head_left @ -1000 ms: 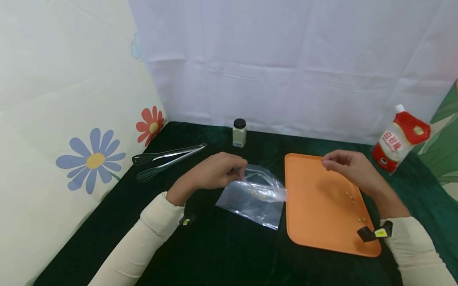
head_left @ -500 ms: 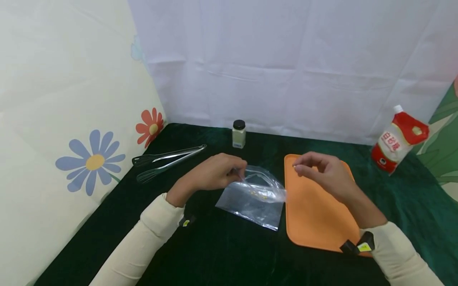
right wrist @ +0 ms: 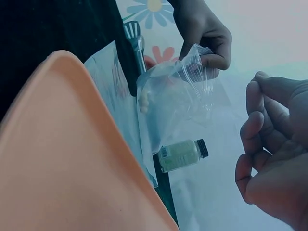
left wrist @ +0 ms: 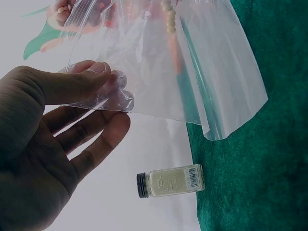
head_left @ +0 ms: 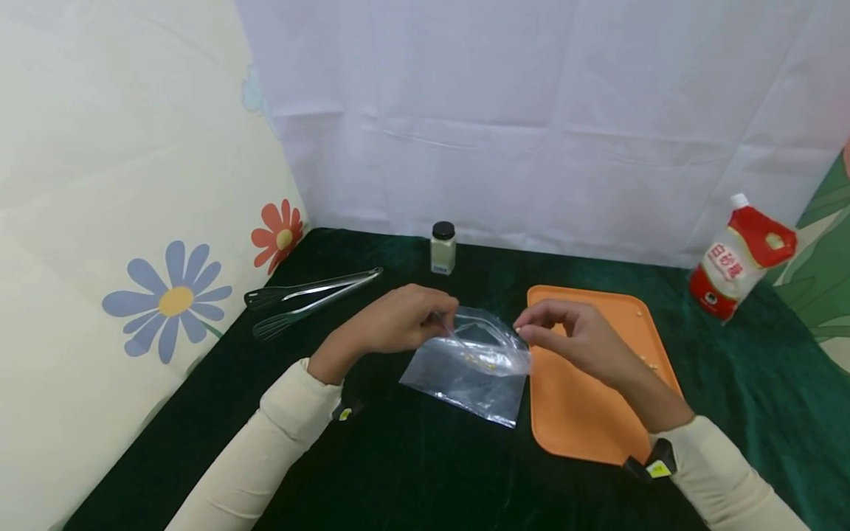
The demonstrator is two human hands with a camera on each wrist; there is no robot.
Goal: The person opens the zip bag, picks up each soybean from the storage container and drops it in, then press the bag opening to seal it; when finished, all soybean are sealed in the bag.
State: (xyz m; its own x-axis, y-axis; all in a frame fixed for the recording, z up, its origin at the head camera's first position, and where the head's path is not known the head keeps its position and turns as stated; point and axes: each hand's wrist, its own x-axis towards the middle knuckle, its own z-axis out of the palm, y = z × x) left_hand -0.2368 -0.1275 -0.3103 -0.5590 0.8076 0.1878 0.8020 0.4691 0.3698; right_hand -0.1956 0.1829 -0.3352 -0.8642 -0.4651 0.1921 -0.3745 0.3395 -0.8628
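Observation:
My left hand [head_left: 405, 318] pinches the rim of a clear zip bag [head_left: 458, 387] between thumb and fingers, left of the orange tray [head_left: 578, 424]. Several small round beige beans [left wrist: 170, 20] show inside the bag in the left wrist view. Over the tray's left edge, my right hand [head_left: 578, 341] pinches one small pale bean [head_left: 518, 330] at its fingertips, close beside the bag's mouth. In the right wrist view the bag [right wrist: 166, 98] hangs from the left hand, its zip strip toward the right hand. A few loose beans [head_left: 640, 313] lie on the tray's right side.
Metal tongs [head_left: 282, 323] lie spread at the left on the dark green cloth. A small jar with a black lid [head_left: 443, 251] stands at the back. Behind the tray at the right is a red and white pouch [head_left: 733, 262] with a white cap.
My right hand has moved left from over the tray's right side to the bag's mouth, with a bean in its fingertips. The left hand and bag have stayed put.

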